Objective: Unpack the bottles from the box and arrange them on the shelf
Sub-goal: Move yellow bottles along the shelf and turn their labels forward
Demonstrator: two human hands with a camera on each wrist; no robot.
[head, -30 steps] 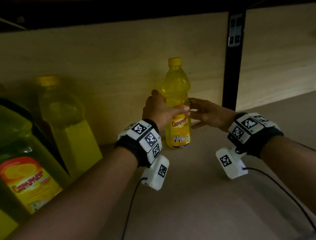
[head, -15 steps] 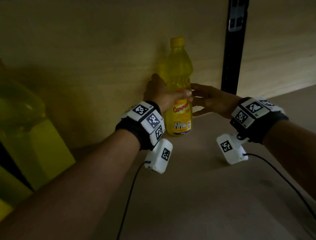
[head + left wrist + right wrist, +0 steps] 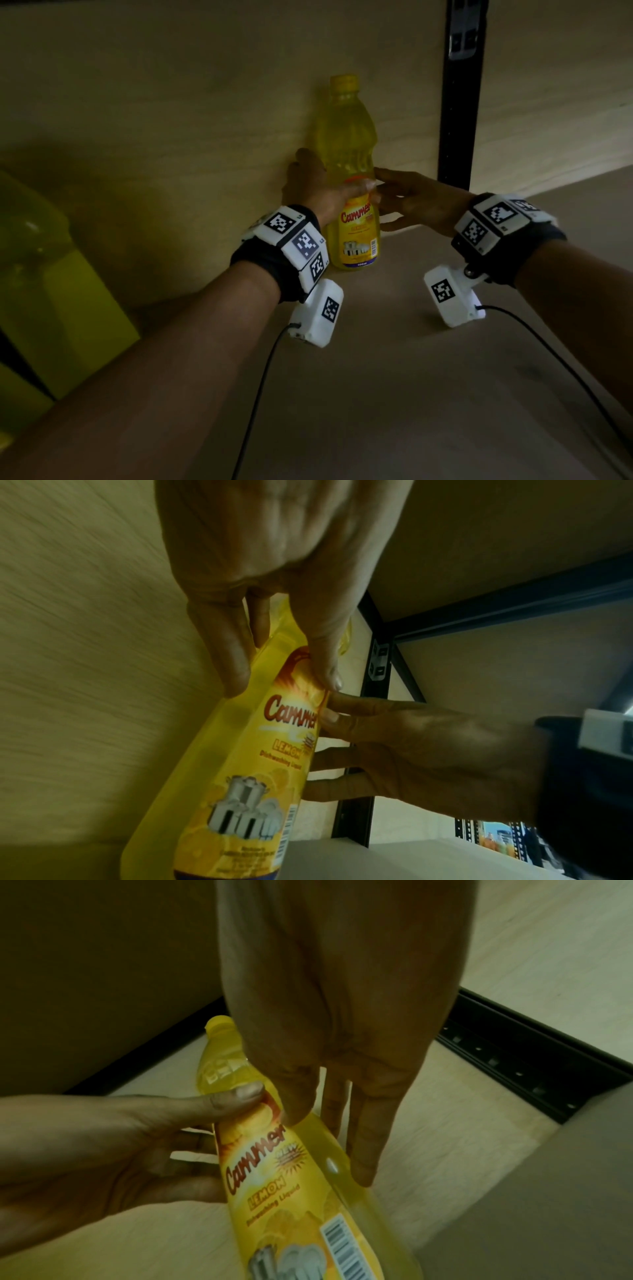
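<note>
A yellow dish-liquid bottle (image 3: 346, 144) with a yellow cap stands upright on the shelf board (image 3: 411, 394), close to the wooden back panel. My left hand (image 3: 320, 193) grips its waist, thumb across the label front and fingers round the back. In the left wrist view the same bottle (image 3: 260, 777) shows between the thumb and fingers of my left hand (image 3: 284, 680). My right hand (image 3: 404, 202) touches the bottle's right side with straight fingers. In the right wrist view my right hand (image 3: 330, 1142) lies along the bottle (image 3: 284, 1191), thumb tip on the label.
Larger yellow bottles (image 3: 41, 274) stand blurred at the far left of the shelf. A black metal upright (image 3: 459, 120) runs down the back panel just right of the bottle. Wrist camera cables trail over the shelf board toward me.
Both hands have stayed on the bottle, which still stands at the back panel. The head view has shifted right, so the large bottles at the left are mostly out of frame.
</note>
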